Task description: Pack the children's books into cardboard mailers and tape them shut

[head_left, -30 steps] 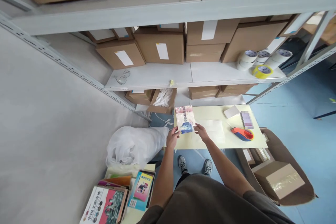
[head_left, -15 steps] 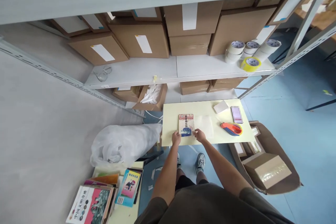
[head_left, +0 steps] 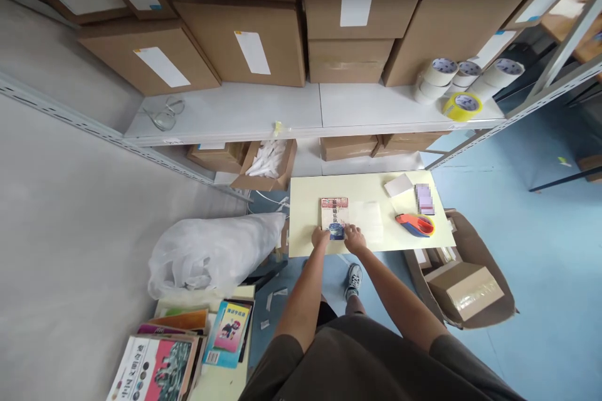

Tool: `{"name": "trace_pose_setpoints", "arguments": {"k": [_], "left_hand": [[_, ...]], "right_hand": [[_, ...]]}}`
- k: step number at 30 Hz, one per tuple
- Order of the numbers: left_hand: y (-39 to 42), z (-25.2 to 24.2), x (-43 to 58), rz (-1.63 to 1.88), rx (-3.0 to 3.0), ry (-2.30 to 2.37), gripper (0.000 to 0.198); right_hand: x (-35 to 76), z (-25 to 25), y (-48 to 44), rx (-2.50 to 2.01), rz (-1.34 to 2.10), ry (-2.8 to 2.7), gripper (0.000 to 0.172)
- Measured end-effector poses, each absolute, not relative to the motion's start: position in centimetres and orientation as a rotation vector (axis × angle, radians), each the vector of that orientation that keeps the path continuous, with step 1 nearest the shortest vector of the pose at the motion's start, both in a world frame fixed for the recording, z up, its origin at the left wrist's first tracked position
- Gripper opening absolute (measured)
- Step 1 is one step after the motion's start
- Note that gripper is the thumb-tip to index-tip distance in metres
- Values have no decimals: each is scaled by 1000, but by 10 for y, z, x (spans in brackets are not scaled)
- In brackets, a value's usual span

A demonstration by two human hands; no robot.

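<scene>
A book [head_left: 335, 214] with a red band across its top and a blue picture near the bottom lies on the small pale-yellow table [head_left: 305, 191]. At its lower left corner, my left hand [head_left: 320, 238] grips the edge. My right hand [head_left: 355, 239] is closed at the lower right edge, fingertips on the cover. Just right of the book are flat, see-through plastic sleeves [head_left: 370, 218], partly behind my right hand. A red and blue tape dispenser [head_left: 414, 224], a white card [head_left: 397, 185] and a blurred-out purple item [head_left: 424, 199] lie further right.
Shelving ahead holds cardboard boxes [head_left: 348, 62], tape rolls [head_left: 439, 72] and glasses [head_left: 167, 118]. A big carton [head_left: 498, 291] with boxes stands right of the table. On the left are a white plastic bag [head_left: 211, 257] and a side table with stacked books [head_left: 155, 366].
My view has shifted, so the shelf looks higher and nearer. My right hand has moved in over the book's lower right edge; the book stays flat on the table.
</scene>
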State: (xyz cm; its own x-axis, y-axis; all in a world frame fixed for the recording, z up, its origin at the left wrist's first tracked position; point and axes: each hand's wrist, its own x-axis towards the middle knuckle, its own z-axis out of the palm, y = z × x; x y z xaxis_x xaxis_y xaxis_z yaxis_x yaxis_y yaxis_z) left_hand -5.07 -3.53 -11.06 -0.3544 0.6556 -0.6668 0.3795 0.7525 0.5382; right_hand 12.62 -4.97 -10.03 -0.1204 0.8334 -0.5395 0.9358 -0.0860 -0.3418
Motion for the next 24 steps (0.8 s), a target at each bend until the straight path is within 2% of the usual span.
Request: {"name": "trace_pose_setpoints", "arguments": {"k": [5, 11, 13, 15, 17, 19, 21, 24], "left_hand": [[-36, -111, -59, 408, 805, 1923, 14], [-49, -97, -68, 760, 769, 1812, 21], [-52, -86, -68, 816, 820, 1837, 19], [-55, -72, -63, 804, 924, 1889, 15], [-57, -59, -52, 760, 1051, 1913, 12], [-60, -50, -36, 711, 1194, 1882, 15], [-62, -46, -17, 673, 1347, 1790, 24], [-66, -52, 9, 654, 1507, 1580, 43]], "right_hand": [[126, -99, -43, 1979, -1007, 1987, 64], [125, -90, -36, 2009, -1217, 2034, 56], [120, -84, -30, 2072, -1498, 2008, 48], [113, -77, -24, 2145, -1933, 1864, 42], [109, -69, -22, 2197, -2364, 1628, 49], [109, -64, -22, 2265, -2591, 1486, 56], [118, -64, -24, 2386, -2560, 1508, 57], [144, -73, -27, 2614, -2159, 1593, 41]]}}
